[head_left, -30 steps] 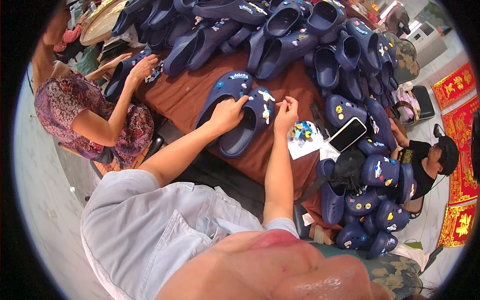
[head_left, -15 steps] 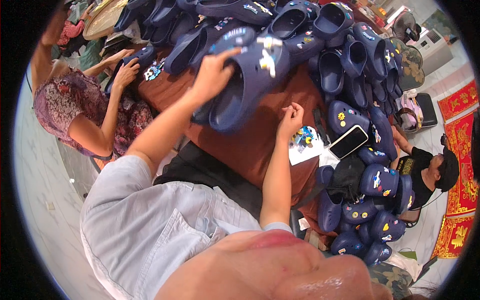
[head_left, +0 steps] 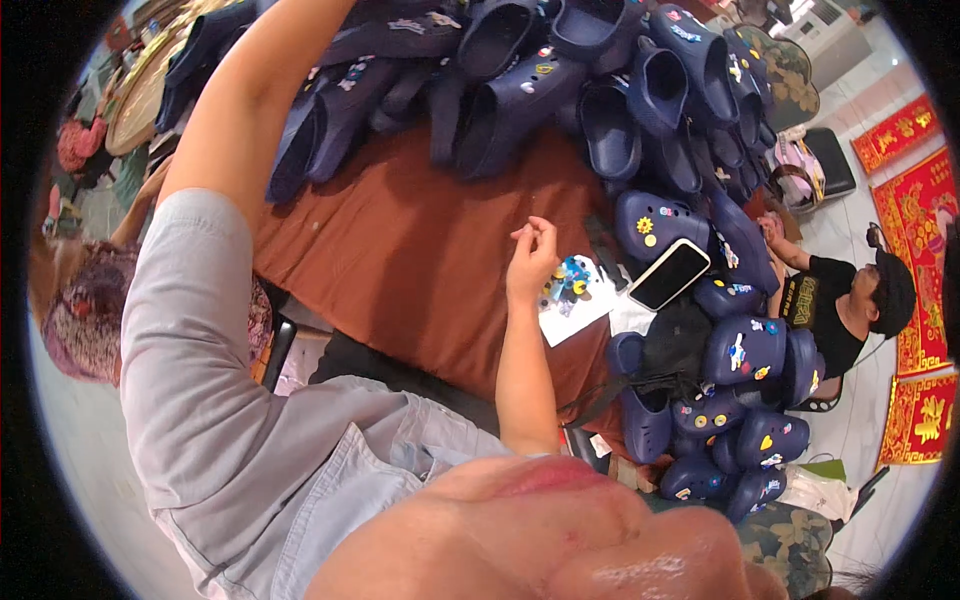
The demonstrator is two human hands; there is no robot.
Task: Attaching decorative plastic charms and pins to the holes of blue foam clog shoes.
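My left arm point(head_left: 235, 120) reaches up past the top edge of the picture, so its hand and anything in it are out of sight. Over the brown cloth point(head_left: 400, 230) my right hand point(head_left: 533, 262) hovers with its fingers curled in; whatever they may hold is too small to make out. Just beside it, small colourful shoe charms point(head_left: 572, 280) lie heaped on a white sheet of paper point(head_left: 577, 325). Navy clogs point(head_left: 520, 105), many decorated with charms, are piled along the far side of the table.
A phone point(head_left: 669, 275) leans on the clogs at right, by a black bag point(head_left: 675, 350). More decorated clogs point(head_left: 745, 350) are stacked below it. One person in black point(head_left: 835, 310) sits at the right; another in a patterned top point(head_left: 85, 310) is at the left.
My left arm has swung up and away, carrying the navy clog it held out of sight. My right hand stays curled near the charms. The view has shifted.
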